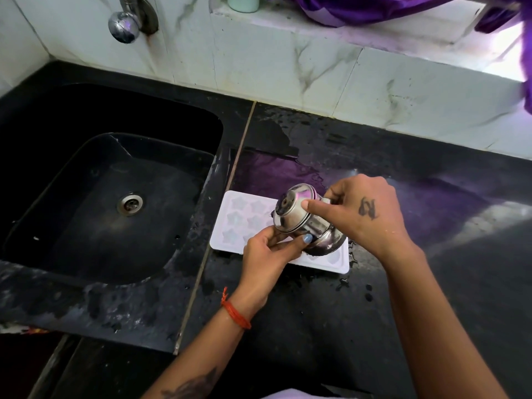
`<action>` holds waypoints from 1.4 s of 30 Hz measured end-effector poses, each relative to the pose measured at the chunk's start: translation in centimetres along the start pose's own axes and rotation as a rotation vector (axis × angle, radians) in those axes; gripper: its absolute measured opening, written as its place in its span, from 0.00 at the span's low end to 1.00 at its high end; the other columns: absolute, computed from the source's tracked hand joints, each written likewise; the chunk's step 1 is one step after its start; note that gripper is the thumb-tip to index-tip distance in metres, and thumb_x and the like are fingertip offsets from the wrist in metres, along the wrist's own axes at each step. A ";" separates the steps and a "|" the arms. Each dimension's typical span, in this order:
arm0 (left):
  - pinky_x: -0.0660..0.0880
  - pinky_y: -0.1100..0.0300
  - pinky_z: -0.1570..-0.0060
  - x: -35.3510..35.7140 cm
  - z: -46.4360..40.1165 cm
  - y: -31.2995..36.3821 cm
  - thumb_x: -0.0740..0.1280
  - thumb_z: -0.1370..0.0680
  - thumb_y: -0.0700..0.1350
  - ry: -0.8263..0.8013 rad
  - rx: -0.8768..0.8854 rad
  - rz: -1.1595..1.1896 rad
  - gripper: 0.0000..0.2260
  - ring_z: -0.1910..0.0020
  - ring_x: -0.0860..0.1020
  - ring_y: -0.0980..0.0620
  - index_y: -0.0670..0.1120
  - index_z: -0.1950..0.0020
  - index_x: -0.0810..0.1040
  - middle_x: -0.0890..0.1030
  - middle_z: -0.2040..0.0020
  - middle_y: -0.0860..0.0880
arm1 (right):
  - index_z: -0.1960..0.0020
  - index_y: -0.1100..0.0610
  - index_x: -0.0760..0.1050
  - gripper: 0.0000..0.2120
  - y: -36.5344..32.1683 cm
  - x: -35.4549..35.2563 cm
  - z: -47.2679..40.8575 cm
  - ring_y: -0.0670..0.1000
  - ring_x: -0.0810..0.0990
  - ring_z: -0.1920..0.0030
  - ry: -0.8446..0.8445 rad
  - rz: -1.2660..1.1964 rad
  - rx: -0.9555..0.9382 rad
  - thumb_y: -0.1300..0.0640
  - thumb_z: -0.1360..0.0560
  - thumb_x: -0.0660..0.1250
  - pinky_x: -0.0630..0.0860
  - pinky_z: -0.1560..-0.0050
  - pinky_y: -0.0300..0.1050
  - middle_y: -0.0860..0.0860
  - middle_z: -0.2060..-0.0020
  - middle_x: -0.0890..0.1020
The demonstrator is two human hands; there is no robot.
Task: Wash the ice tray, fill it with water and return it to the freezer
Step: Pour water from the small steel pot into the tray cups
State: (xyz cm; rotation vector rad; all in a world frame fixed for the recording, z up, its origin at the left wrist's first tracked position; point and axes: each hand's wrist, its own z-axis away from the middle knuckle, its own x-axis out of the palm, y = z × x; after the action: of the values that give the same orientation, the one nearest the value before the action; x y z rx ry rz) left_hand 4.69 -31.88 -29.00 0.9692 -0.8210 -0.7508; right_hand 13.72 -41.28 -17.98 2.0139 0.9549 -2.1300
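On the counter: a white plastic ice tray with star-shaped moulds (pixel 230 223) lies flat on the wet black stone counter (pixel 316 326), just right of the sink edge, its long side running from near left to far right.
Above the tray: a small lidded stainless-steel kettle (pixel 302 223) is held tilted toward the left, its lid facing the camera, directly over the right half of the tray and hiding several moulds.
Right hand: the right hand (pixel 365 214) curls around the kettle's handle on its right side, with the forefinger stretched forward and pressing on the lid.
Left hand: the left hand (pixel 267 251) grips the kettle's lower left side, fingers curled beneath and the thumb, its nail painted pale blue, laid across the steel body.
Left wrist: an orange thread band (pixel 234 311) is tied around it.
Sink: a black rectangular sink (pixel 86 156) with a round steel drain (pixel 130 203) fills the left of the scene.
Far wall: a chrome tap (pixel 128 20) sticks out of white marble-patterned tiles (pixel 288 73) above the sink.
Far right: purple cloth (pixel 374 7) hangs over the ledge.
Counter surface: water drops and puddles lie around the tray, mostly to its right and far side.
Tray contents: whether the moulds hold water cannot be told.
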 end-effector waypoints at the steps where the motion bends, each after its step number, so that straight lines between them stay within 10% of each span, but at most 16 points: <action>1: 0.79 0.58 0.52 0.0 0.0 0.0 0.74 0.30 0.38 -0.001 0.001 0.003 0.11 0.53 0.83 0.51 0.41 0.48 0.81 0.85 0.51 0.44 | 0.74 0.52 0.72 0.21 0.0 0.0 0.0 0.44 0.73 0.75 0.001 0.003 -0.005 0.40 0.30 0.69 0.61 0.73 0.38 0.46 0.80 0.73; 21: 0.79 0.51 0.47 1.4 0.1 0.1 0.76 0.43 0.58 0.068 0.096 -0.221 0.24 0.54 0.84 0.57 0.50 0.51 0.83 0.86 0.56 0.53 | 0.68 0.57 0.81 0.19 3.0 -0.2 0.9 0.53 0.81 0.67 0.005 -0.262 0.129 0.40 0.35 0.73 0.75 0.63 0.47 0.52 0.74 0.82; 42: 0.79 0.48 0.46 2.0 0.4 -1.0 0.78 0.37 0.47 -0.040 0.006 -0.053 0.18 0.54 0.84 0.49 0.43 0.50 0.82 0.86 0.54 0.45 | 0.71 0.56 0.77 0.19 2.4 -0.9 1.8 0.49 0.76 0.72 0.043 -0.037 0.066 0.42 0.31 0.71 0.65 0.71 0.39 0.49 0.78 0.76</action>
State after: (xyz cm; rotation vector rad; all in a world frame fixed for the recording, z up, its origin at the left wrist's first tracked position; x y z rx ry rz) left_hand 5.18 -34.11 -29.24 0.9868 -0.8357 -0.8157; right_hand 13.34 -44.36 -18.16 2.0968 0.9476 -2.1733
